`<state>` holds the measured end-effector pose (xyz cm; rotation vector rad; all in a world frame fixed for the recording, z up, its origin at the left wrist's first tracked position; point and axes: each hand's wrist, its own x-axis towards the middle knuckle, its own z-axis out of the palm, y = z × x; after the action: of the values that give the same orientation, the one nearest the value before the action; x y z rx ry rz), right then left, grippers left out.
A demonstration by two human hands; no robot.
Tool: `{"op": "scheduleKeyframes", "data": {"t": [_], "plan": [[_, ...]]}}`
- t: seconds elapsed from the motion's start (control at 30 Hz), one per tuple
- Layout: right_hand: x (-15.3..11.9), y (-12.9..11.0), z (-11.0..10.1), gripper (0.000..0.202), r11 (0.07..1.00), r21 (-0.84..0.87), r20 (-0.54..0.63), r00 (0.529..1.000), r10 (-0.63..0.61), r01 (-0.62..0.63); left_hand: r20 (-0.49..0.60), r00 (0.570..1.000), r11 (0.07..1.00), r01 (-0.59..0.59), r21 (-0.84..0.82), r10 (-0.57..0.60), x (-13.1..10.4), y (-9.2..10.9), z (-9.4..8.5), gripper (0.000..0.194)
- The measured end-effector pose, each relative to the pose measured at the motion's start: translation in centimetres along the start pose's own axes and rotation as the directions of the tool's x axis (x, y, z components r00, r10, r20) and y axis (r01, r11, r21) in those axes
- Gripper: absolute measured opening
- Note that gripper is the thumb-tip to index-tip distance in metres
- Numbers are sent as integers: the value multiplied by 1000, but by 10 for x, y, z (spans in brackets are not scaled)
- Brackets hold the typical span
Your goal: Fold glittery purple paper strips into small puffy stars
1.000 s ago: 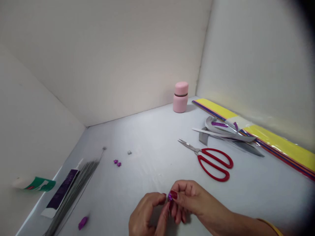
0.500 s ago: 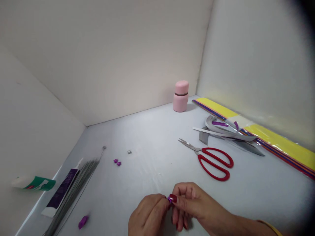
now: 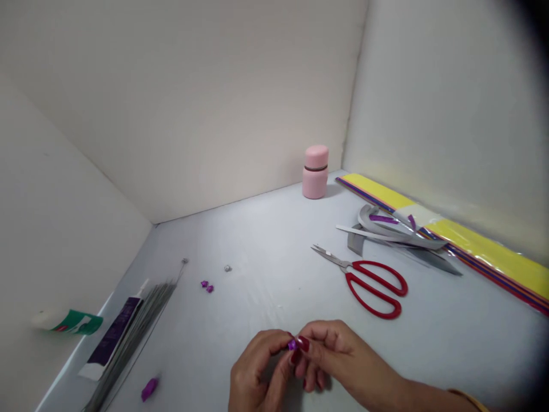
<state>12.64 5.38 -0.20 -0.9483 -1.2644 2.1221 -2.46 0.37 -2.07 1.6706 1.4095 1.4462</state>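
Near the bottom middle, my left hand (image 3: 259, 369) and my right hand (image 3: 337, 352) meet at the fingertips. Between them is a small shiny purple folded paper star (image 3: 292, 345), pinched by thumb and fingers from both sides. The fingertips hide part of it. Two similar purple stars (image 3: 206, 286) lie on the table to the left, with a small silver star (image 3: 227, 268) beside them. A larger purple piece (image 3: 150, 389) rests at the lower left; its exact kind is unclear.
Red-handled scissors (image 3: 373, 286) lie to the right, beyond my hands. Behind them are grey and purple paper strips (image 3: 386, 229) and a plastic-wrapped yellow paper pack (image 3: 467, 237). A pink flask (image 3: 315, 173) stands at the back. Thin wires (image 3: 132, 337) and a glue tube (image 3: 115, 332) lie left.
My left thumb and fingers have opened out around the purple star, so more of it shows. The right hand keeps its pinch. The whole view has shifted slightly.
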Motion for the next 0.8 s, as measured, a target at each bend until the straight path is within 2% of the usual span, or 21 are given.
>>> {"op": "scheduleKeyframes", "data": {"t": [0.07,0.13,0.23,0.3,0.43,0.6,0.7,0.8], "plan": [[0,2,-1,39,1000,-23,18,1000,-8,8,-41,998,999,42,-2,-42,0,1,0,11],[1,6,-3,38,999,-48,14,1000,-18,18,-85,985,988,147,-48,-151,2,3,-1,10],[5,12,-7,37,997,-65,23,999,-36,38,-145,917,924,350,-153,-372,9,3,-6,15],[8,16,-9,37,997,-66,43,998,-38,41,-183,882,897,407,-174,-435,17,2,-13,16],[11,23,-11,38,995,-98,57,998,-31,36,-300,851,902,418,-108,-431,32,-5,-44,21],[10,25,-11,39,990,-141,43,999,-10,16,-464,800,867,483,121,-381,36,-21,-86,20],[10,23,-10,36,987,-159,32,999,3,3,-502,806,835,487,258,-315,38,-30,-97,22],[10,21,-8,33,986,-167,30,999,16,-11,-496,824,810,475,344,-273,43,-38,-99,25]]}}
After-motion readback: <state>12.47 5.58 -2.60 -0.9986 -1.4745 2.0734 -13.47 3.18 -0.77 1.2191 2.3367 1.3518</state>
